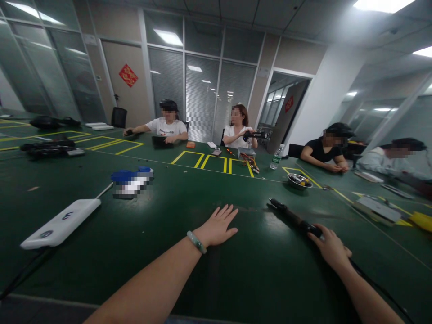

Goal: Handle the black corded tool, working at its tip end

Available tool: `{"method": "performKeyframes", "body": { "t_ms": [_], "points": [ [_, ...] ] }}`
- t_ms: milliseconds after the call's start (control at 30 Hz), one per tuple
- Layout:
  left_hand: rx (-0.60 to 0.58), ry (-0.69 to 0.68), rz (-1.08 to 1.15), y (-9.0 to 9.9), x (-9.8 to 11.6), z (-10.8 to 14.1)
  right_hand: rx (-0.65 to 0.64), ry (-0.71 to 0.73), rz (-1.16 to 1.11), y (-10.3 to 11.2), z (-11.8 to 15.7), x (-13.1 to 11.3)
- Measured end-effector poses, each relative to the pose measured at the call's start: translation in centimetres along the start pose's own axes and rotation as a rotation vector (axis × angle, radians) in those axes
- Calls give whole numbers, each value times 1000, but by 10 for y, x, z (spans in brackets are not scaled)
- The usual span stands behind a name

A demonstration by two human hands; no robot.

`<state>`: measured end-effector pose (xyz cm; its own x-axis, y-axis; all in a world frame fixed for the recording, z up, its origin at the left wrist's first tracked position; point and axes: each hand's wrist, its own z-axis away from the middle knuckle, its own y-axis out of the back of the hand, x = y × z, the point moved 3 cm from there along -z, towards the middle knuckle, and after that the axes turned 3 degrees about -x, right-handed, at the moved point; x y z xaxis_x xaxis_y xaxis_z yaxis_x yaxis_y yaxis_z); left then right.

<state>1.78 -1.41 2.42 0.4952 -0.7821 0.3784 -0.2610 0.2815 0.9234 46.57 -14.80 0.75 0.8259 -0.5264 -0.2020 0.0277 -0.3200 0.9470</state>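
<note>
My left hand (pixel 218 226) lies flat on the green table mat (pixel 243 279), fingers spread and holding nothing, with a pale green bangle (pixel 196 242) on the wrist. My right hand (pixel 330 248) is curled around the rear end of a black corded handheld tool (pixel 292 216), possibly a soldering iron. The tool lies low over the mat, its tip pointing away from me. Its cord (pixel 378 292) trails from my right hand toward the lower right.
A white flat device (pixel 60 223) and a pixelated blue-and-white object (pixel 131 182) lie to my left. Ahead are a metal bowl of small parts (pixel 299 181), a water bottle (pixel 276 157), and a bundle of wires (pixel 248 162). Several seated people work around the table.
</note>
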Motion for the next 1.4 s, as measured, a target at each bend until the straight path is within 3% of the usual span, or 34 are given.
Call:
{"method": "performKeyframes", "body": {
  "t_ms": [233,400,500,567,667,800,900,967,1067,1133,1300,1400],
  "points": [
    [150,-60,-110,12,15,-2,-146,307,-183,-16,28,-147],
    [260,-81,-182,15,14,-2,-217,469,-284,-22,58,-255],
    [287,-52,-192,18,7,-1,-246,538,-317,-28,68,-297],
    [297,-21,-181,20,2,0,-263,578,-334,-31,72,-311],
    [305,6,-156,23,-2,1,-276,645,-349,-27,77,-312],
    [316,22,-144,25,-3,0,-178,703,-255,6,80,-289],
    [321,41,-143,26,-1,0,-149,559,-36,32,72,-255],
    [319,55,-145,27,0,-1,-251,435,71,40,64,-229],
    [316,66,-144,28,1,-1,-522,341,52,35,56,-200],
    [312,73,-143,28,2,-1,-618,337,6,28,54,-193],
    [293,91,-144,29,4,-1,-566,370,19,22,54,-201],
    [300,85,-144,30,6,-2,-515,309,5,24,54,-205]
  ]
}}
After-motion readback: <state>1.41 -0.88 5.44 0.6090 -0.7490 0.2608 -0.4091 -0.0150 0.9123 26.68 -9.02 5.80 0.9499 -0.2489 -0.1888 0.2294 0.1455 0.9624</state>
